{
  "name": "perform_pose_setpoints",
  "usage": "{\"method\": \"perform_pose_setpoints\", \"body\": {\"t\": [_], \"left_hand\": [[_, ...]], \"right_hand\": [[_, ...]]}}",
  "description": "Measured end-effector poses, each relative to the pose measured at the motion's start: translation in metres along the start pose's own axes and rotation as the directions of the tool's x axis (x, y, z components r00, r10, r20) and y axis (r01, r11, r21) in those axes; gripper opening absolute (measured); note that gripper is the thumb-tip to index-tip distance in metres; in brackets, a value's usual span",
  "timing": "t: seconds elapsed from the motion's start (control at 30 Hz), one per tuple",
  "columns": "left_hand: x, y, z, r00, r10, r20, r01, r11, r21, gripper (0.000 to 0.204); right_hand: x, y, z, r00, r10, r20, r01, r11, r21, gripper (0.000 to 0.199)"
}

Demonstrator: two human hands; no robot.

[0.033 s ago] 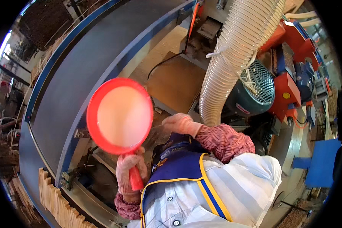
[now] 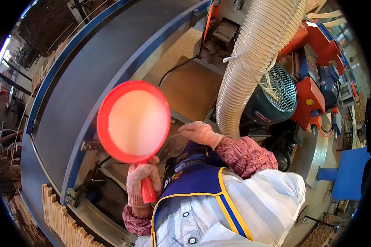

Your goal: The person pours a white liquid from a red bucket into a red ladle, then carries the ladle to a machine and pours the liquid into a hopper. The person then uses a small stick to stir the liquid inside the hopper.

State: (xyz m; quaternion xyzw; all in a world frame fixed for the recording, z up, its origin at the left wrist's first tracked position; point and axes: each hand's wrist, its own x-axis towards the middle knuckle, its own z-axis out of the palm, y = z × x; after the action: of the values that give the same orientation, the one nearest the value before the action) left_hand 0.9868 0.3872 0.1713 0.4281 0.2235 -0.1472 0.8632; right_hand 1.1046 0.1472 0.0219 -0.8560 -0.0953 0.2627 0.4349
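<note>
A single head-worn fisheye camera looks steeply down the wearer's own chest, close enough that the blue-and-white striped shirt [image 2: 251, 206] fills the lower right of the frame. The view faces forward over a long grey conveyor [image 2: 99, 78], whose straight edges bow toward the dark circular rim. The gloved left hand [image 2: 142, 181] and right hand [image 2: 200, 132] sit very near the lens. A ribbed hose [image 2: 251, 57] and orange machinery [image 2: 313, 82] occupy the upper right.

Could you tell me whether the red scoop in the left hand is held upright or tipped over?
Upright: the red scoop stands with its round bowl above its handle, gripped from below by the gloved left hand. Whether it holds anything cannot be told.
</note>
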Motion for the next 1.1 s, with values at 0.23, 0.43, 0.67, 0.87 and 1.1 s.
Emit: {"method": "perform_pose_setpoints", "body": {"t": [0.23,0.43,0.67,0.87,1.1], "left_hand": [[0.060,0.034,0.016,0.941,-0.161,0.297,0.136,0.985,0.103,0.035],[0.114,0.054,0.043,0.867,-0.287,0.407,0.256,0.958,0.130,0.030],[0.169,0.084,0.064,0.855,-0.321,0.407,0.237,0.941,0.243,0.040],[0.215,0.131,0.084,0.840,-0.387,0.380,0.269,0.906,0.327,0.038],[0.256,0.165,0.091,0.822,-0.418,0.386,0.279,0.888,0.366,0.035]], "right_hand": [[-0.009,-0.002,-0.004,0.922,0.310,-0.233,-0.080,0.741,0.667,0.032],[0.091,0.046,-0.042,0.710,0.266,-0.652,-0.044,0.941,0.336,0.029],[0.204,0.016,-0.140,0.274,0.473,-0.837,-0.044,0.876,0.481,0.043],[0.264,0.031,-0.220,-0.189,0.218,-0.957,-0.274,0.924,0.265,0.060],[0.291,0.036,-0.310,-0.093,-0.120,-0.988,-0.607,0.794,-0.039,0.063]]}}
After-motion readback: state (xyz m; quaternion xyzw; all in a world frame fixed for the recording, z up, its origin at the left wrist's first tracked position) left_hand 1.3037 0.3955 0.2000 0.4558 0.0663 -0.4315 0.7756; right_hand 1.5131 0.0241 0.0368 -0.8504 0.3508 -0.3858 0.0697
